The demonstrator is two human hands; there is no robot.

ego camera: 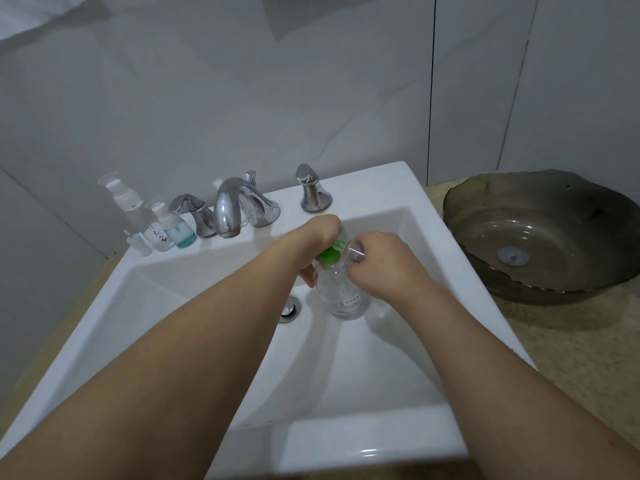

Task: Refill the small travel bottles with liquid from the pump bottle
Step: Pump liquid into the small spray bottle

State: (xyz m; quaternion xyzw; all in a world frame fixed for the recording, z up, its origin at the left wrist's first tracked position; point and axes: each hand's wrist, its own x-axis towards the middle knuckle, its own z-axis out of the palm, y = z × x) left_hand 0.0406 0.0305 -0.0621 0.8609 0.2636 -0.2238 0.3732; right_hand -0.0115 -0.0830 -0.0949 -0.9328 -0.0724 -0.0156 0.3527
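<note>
Standing inside the white sink [391, 188], just beside its chrome drain [290, 308], is a clear pump bottle [343, 294] with a green pump head [329, 255], and both bare hands meet over it. The left hand [317, 244] curls down over the pump head from the faucet side, its fingers bent around the top of the bottle; how firmly they press cannot be told. The right hand [381, 261] is clenched around a small clear travel bottle [356, 252], held tilted right against the green pump head. Behind the basin, the chrome faucet [230, 207] rises from the sink's back ledge, flanked by a left tap handle [194, 211] and a right tap handle [311, 190]. On the ledge's far-left corner, past the left tap handle, a cluster of small bottles stands: a tall clear spray bottle [124, 199], a bottle holding blue liquid [178, 230], a clear bottle with dark lettering [157, 233] and a tiny white-capped bottle [138, 242]. Well apart, off the sink's right edge, a dark glass vessel basin [540, 233] sits on the speckled countertop [581, 358].
</note>
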